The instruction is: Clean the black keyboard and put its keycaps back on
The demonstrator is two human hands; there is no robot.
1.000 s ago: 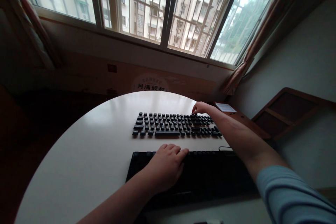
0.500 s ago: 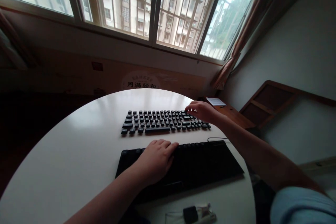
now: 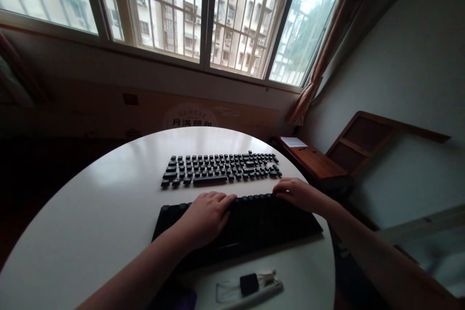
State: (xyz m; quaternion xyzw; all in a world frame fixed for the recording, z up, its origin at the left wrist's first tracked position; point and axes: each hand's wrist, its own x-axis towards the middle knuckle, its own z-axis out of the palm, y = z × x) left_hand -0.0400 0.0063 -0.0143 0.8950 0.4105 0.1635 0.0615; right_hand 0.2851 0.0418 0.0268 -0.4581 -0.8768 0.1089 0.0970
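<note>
A black keyboard (image 3: pixel 269 220) lies near me on the round white table, its surface mostly too dark to make out, with a row of keycaps along its far edge. My left hand (image 3: pixel 209 215) rests on its left half, fingers lying over the far row. At the right end of that row is my right hand (image 3: pixel 300 194), thumb and fingers pinched together at a keycap, which the fingertips mostly hide. Beyond the keyboard, loose black keycaps (image 3: pixel 218 165) stand on the table in keyboard-like rows, including a long space bar (image 3: pixel 209 180).
On the near part of the white table (image 3: pixel 90 208) lie a keycap puller-like wire tool (image 3: pixel 225 291), a small black square piece (image 3: pixel 249 284) and a pale stick-like item (image 3: pixel 259 295). A wooden side table (image 3: pixel 316 162) with paper stands to the right, below a barred window (image 3: pixel 236 24).
My right hand has come back from the far right of the loose keycaps to the keyboard's far edge. My left hand stays on the keyboard. The view has shifted slightly.
</note>
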